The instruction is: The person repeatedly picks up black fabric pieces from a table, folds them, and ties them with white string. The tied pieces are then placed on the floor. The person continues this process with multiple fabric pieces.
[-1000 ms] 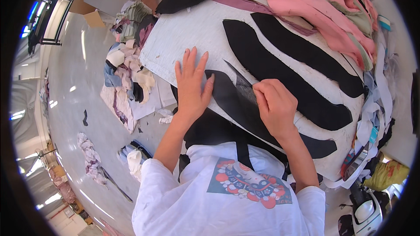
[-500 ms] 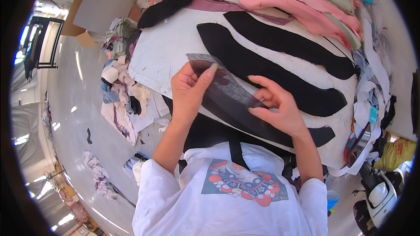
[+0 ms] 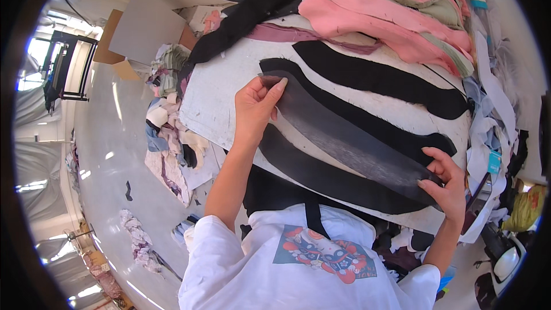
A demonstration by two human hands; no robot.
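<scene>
A sheer dark-grey strip (image 3: 344, 143), curved and see-through, is stretched between my hands over the white table (image 3: 218, 95). My left hand (image 3: 255, 106) pinches its upper left end between thumb and fingers. At its lower right end, my right hand (image 3: 446, 186) grips the other tip. Just beyond the strip lies a curved black fabric piece (image 3: 338, 100), partly covered by it. Farther back is another black fabric piece (image 3: 379, 77) of similar shape. Closest to my body, a third dark curved piece (image 3: 321, 172) rests along the table's near edge, its right end under the strip.
Stacked pink and green fabric (image 3: 390, 17) covers the far right of the table, with a black fabric bundle (image 3: 247, 23) at the far left. Fabric scraps (image 3: 172, 129) heap beside the left edge, near a cardboard box (image 3: 109, 37). More scraps (image 3: 488, 115) hang along the right.
My right hand has moved right and down, drawing the sheer strip out to full length. My left hand has stayed on its upper left end. The near dark piece is now more exposed.
</scene>
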